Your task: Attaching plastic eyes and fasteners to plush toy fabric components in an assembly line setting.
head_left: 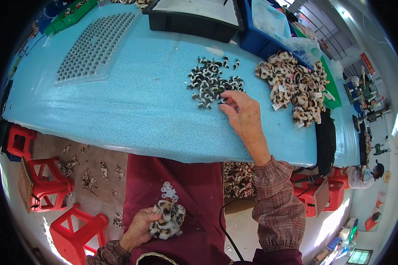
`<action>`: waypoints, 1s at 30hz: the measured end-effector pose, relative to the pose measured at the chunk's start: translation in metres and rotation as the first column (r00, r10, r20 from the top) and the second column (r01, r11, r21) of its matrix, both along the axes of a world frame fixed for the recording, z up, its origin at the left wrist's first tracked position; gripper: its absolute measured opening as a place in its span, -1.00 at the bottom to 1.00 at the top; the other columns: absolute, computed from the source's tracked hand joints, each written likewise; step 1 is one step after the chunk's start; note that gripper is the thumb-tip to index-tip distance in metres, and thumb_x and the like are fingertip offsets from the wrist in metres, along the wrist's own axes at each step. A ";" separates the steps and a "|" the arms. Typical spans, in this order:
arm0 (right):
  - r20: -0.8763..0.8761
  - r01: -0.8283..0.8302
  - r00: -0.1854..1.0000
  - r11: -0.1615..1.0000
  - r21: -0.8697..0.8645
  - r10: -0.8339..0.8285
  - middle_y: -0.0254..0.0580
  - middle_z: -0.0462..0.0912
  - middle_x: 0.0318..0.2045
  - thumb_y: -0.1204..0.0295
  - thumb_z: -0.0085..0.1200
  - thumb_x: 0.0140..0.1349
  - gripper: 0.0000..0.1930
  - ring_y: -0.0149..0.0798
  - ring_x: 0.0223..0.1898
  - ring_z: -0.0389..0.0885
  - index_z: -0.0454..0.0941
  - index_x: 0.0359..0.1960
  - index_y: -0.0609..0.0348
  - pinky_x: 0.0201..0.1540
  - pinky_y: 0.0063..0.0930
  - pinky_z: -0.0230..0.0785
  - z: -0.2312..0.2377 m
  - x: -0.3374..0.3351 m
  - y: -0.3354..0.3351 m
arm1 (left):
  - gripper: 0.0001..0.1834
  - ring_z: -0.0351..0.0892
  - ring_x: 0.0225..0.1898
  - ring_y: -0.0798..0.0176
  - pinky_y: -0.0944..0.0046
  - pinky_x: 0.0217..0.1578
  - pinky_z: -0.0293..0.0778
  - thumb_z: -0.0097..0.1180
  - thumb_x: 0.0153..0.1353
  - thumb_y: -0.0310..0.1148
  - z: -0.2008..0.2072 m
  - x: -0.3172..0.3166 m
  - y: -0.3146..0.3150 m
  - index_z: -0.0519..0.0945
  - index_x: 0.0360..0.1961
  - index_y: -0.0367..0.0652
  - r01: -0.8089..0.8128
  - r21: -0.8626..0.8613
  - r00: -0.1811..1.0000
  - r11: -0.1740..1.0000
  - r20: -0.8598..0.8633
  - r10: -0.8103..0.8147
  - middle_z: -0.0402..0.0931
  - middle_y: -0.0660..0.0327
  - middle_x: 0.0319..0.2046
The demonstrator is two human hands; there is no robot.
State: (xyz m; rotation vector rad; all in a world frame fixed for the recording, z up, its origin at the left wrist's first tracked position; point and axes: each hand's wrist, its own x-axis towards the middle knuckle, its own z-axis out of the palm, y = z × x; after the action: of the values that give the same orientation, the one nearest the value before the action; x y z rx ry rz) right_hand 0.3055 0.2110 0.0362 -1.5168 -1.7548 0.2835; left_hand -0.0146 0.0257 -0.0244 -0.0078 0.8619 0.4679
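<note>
My left hand (pixel 141 223) is wrapped round the side of a spotted plush toy head (pixel 167 219) with round dark-centred eyes, held over my maroon apron (pixel 141 185). Beside the toy, several small clear-white plastic washers (pixel 169 191) lie on the apron. Farther forward, my right hand (pixel 244 115) reaches to the near right edge of a loose pile of small black-and-white pieces (pixel 210 81) on the table. Its thumb and forefinger close on one such piece, mostly covered by the fingertips.
On the blue-covered table (pixel 132 110) lie a clear tray of grey pegs (pixel 95 48) and a heap of spotted plush skins (pixel 292 84). A black bin (pixel 192 24) and blue crate (pixel 256 39) stand behind. Red stools (pixel 77 234) flank me. A person (pixel 362 176) is far right.
</note>
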 end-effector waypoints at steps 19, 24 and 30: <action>-0.870 -0.388 0.485 0.869 -0.306 -0.089 -0.06 0.55 -0.19 0.68 0.02 0.13 -0.83 -0.41 -0.35 0.54 0.52 -0.21 0.37 -0.30 -0.57 0.48 0.026 -0.059 -0.132 | -0.67 0.61 -0.16 0.11 0.12 -0.07 0.53 0.03 0.23 -0.38 0.013 0.003 0.008 0.45 -0.03 -0.36 -0.123 -0.012 0.991 0.992 0.051 0.124 0.56 0.07 -0.18; -0.899 -0.436 0.393 0.821 -0.369 -0.195 -0.13 0.53 -0.27 0.77 0.10 0.05 -0.78 -0.42 -0.36 0.53 0.54 -0.24 0.37 -0.31 -0.58 0.49 -0.017 -0.091 -0.185 | -0.70 0.61 -0.17 0.15 0.18 -0.09 0.54 -0.01 0.28 -0.33 0.017 0.010 -0.001 0.48 -0.07 -0.33 -0.108 -0.074 0.990 0.991 0.085 0.114 0.57 0.10 -0.21; -0.781 -0.439 0.548 0.691 -0.574 -0.300 -0.30 0.58 -0.38 0.69 0.19 0.03 -0.79 -0.51 -0.39 0.55 0.55 -0.26 0.31 -0.32 -0.67 0.45 -0.025 -0.111 -0.217 | -0.70 0.61 -0.20 0.23 0.24 -0.16 0.55 0.03 0.27 -0.31 0.015 0.015 -0.006 0.50 -0.08 -0.30 -0.040 -0.050 0.999 0.998 -0.001 0.040 0.58 0.14 -0.23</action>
State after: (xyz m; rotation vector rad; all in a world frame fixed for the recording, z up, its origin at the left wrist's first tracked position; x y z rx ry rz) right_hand 0.1947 -0.0057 0.0111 -1.3685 -0.8667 1.6654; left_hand 0.0002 0.0198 -0.0092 -0.0713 0.8745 0.4831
